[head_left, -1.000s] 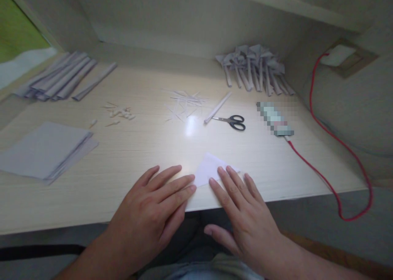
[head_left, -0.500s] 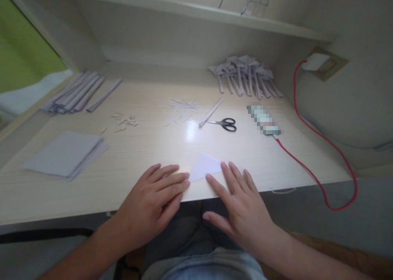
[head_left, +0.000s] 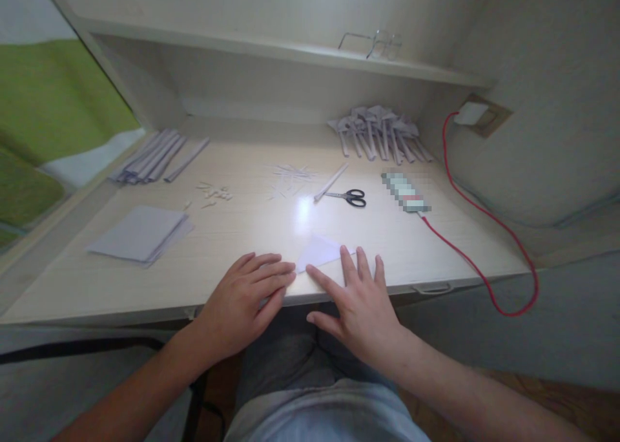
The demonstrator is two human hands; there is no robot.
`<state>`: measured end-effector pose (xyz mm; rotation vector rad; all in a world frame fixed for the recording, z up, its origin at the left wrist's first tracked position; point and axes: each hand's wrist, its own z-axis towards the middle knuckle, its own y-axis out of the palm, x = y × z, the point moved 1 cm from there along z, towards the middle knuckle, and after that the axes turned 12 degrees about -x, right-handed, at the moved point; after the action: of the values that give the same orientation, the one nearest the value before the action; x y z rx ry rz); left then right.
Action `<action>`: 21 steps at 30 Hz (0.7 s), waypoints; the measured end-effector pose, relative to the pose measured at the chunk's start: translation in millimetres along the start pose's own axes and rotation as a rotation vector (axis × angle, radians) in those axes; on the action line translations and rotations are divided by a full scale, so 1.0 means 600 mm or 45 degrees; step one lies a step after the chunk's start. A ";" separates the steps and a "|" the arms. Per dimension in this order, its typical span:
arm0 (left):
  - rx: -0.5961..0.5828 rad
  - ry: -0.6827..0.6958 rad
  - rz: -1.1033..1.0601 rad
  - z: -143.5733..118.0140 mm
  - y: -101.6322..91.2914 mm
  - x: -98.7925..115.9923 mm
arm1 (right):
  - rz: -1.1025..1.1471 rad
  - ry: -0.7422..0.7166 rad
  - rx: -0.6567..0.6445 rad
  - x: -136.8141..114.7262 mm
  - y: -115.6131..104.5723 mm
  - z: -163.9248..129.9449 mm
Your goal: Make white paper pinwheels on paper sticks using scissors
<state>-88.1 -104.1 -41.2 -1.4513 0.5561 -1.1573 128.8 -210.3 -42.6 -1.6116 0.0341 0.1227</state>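
Left hand (head_left: 245,296) and right hand (head_left: 361,303) lie flat, fingers spread, gripping nothing, fingertips on the white folded paper triangle (head_left: 317,251) at the pale wooden desk (head_left: 242,222) front edge. No legible writing.

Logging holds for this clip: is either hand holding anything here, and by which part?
Nothing is gripped. Both hands lie flat: the left hand and right hand press fingertips on the near edge of a folded white paper lying on the desk.
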 end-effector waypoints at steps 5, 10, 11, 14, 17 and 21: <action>0.151 -0.103 -0.047 0.005 0.008 0.013 | -0.035 0.014 0.029 -0.005 0.006 0.001; 0.484 -0.472 -0.263 0.040 0.015 0.035 | -0.084 0.015 0.035 -0.007 0.009 0.000; 0.505 -0.489 -0.283 0.052 0.015 0.037 | -0.096 0.019 0.037 -0.007 0.009 0.000; 0.621 -0.578 -0.380 0.102 0.004 0.025 | -0.134 0.022 0.038 -0.007 0.009 0.002; 0.762 -0.659 -0.490 0.175 -0.026 -0.004 | -0.168 0.006 0.024 -0.007 0.007 0.004; 0.834 -0.608 -0.592 0.279 -0.078 -0.032 | -0.182 -0.036 0.035 -0.002 0.004 0.001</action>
<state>38.3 2.1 17.0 -1.2266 -0.4841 -1.1361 127.4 -209.6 -44.9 -1.5790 -0.1012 0.0342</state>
